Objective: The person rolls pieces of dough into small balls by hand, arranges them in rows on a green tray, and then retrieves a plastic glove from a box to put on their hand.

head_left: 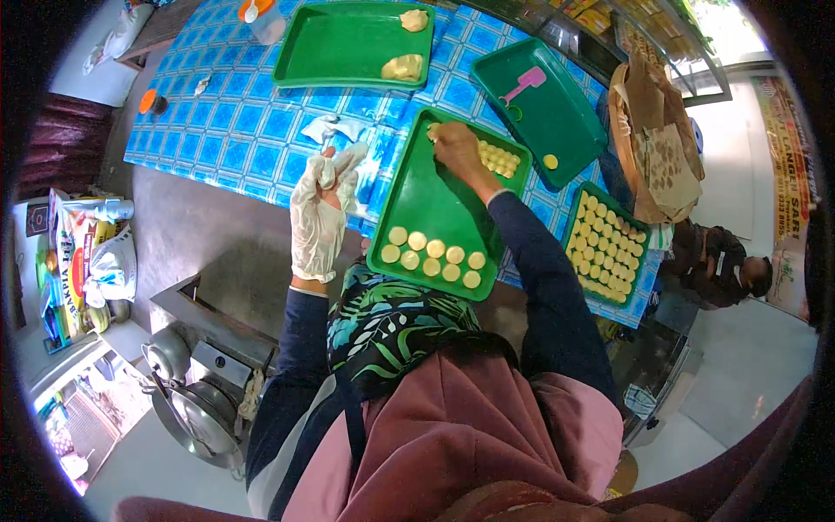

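Note:
My left hand (323, 213), in a thin white glove with bare skin showing at the fingers, is raised left of a green tray (417, 196). Its fingers curl inward; whatever they may hold is hidden. Over the tray's far end, my bare right hand (458, 150) has its fingers closed at a piece of pale dough (432, 131). Small yellow dough balls (500, 159) sit close together to the right of that hand. Along the tray's near edge lie two rows of flattened round dough pieces (435, 250).
Another green tray (348, 43) at the back bears two dough lumps. A darker green tray (570, 122) holds a pink scraper (525, 84) and a yellow disc. A full tray of rounds (606, 248) stands at right. Another person (726, 265) is beyond. Blue checked cloth (226, 113) covers the table.

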Available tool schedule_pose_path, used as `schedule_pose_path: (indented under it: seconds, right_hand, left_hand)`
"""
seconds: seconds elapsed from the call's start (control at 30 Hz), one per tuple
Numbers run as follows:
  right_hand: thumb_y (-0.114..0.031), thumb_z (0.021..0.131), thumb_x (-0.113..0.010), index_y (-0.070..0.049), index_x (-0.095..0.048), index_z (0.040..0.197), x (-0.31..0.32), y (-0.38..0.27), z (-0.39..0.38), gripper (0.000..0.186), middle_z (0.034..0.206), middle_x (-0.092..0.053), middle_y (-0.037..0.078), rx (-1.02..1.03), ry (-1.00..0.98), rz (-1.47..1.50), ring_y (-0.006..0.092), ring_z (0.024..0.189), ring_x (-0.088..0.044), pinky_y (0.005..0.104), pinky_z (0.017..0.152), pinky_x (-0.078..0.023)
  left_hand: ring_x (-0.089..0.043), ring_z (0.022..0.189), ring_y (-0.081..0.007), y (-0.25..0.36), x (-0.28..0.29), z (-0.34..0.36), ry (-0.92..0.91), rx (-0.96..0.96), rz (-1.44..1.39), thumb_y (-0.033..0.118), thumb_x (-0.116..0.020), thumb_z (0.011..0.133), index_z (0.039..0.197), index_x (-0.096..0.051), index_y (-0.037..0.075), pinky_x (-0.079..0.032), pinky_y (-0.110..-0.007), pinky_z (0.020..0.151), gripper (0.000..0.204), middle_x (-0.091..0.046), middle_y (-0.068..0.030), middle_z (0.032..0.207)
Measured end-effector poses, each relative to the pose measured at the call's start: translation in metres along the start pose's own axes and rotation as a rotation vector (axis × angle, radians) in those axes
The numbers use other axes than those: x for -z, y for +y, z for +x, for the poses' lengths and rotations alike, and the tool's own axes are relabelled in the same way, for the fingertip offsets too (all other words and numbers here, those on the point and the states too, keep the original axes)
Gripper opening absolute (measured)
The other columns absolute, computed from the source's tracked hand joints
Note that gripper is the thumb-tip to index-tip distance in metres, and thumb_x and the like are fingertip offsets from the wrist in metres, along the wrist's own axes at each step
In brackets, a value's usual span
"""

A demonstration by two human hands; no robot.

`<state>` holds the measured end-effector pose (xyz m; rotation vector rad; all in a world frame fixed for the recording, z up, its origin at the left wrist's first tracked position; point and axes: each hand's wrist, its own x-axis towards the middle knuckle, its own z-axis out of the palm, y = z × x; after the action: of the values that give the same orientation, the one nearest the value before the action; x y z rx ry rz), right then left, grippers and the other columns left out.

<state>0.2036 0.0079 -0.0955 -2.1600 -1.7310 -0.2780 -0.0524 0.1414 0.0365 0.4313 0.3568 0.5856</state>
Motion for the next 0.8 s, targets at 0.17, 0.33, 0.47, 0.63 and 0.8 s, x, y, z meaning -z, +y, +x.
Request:
schedule_pose_path:
  seconds: [0.17, 0.33, 0.47, 0.63, 0.8]
  right_hand:
    - [-0.003, 0.08, -0.07, 0.0, -0.067, 0.088, 0.067, -0.055, -0.044, 0.009, 0.078, -0.066, 0.001, -0.884, 0.328, 1.436, 0.0091, 0.072, -0.06, 0.0252, 0.064, -0.049]
    - [-0.003, 0.081, -0.07, -0.002, -0.067, 0.084, 0.028, -0.075, -0.117, 0.004, 0.075, -0.063, 0.006, -1.027, 0.386, 0.711, 0.0148, 0.064, -0.056, 0.0295, 0.059, -0.045]
    - [-0.004, 0.075, -0.069, -0.005, -0.068, 0.084, 0.011, -0.085, -0.113, 0.009, 0.078, -0.06, 0.016, -0.527, 0.246, 0.107, 0.033, 0.073, -0.058, 0.043, 0.063, -0.048]
    - [0.002, 0.072, -0.065, -0.004, -0.064, 0.082, 0.014, -0.057, -0.094, 0.012, 0.077, -0.054, 0.013, -0.52, 0.298, 0.209, 0.0332, 0.079, -0.056, 0.0468, 0.067, -0.047]
    - [0.005, 0.068, -0.064, -0.004, -0.063, 0.084, 0.041, -0.042, -0.11, 0.018, 0.08, -0.056, 0.012, -0.214, 0.083, 0.313, 0.0326, 0.081, -0.057, 0.0455, 0.068, -0.047]
  left_hand:
    - [-0.063, 0.096, -0.0194, 0.007, 0.021, 0.007, 0.043, 0.067, 0.516, 0.027, -0.053, 0.101, 0.115, -0.055, -0.009, -0.044, -0.034, 0.101, 0.038, -0.066, -0.0172, 0.107]
    - [-0.053, 0.075, -0.009, -0.035, -0.004, 0.029, -0.375, -0.055, 1.033, 0.029, -0.051, 0.101, 0.09, -0.069, 0.0, -0.043, -0.031, 0.097, 0.036, -0.063, -0.0016, 0.081]
    - [-0.053, 0.076, -0.0087, -0.059, -0.003, 0.037, -0.36, 0.078, 1.011, 0.032, -0.052, 0.1, 0.096, -0.069, 0.0, -0.046, -0.025, 0.082, 0.036, -0.067, -0.0022, 0.087]
    - [-0.058, 0.078, -0.0081, -0.072, -0.007, 0.042, -0.166, 0.234, 0.785, 0.031, -0.052, 0.101, 0.107, -0.064, -0.004, -0.046, -0.024, 0.076, 0.037, -0.07, -0.0065, 0.092]
    - [-0.056, 0.074, -0.0084, -0.067, 0.003, 0.039, -0.14, 0.216, 0.805, 0.029, -0.052, 0.101, 0.098, -0.065, -0.004, -0.048, -0.026, 0.077, 0.035, -0.069, -0.0058, 0.088]
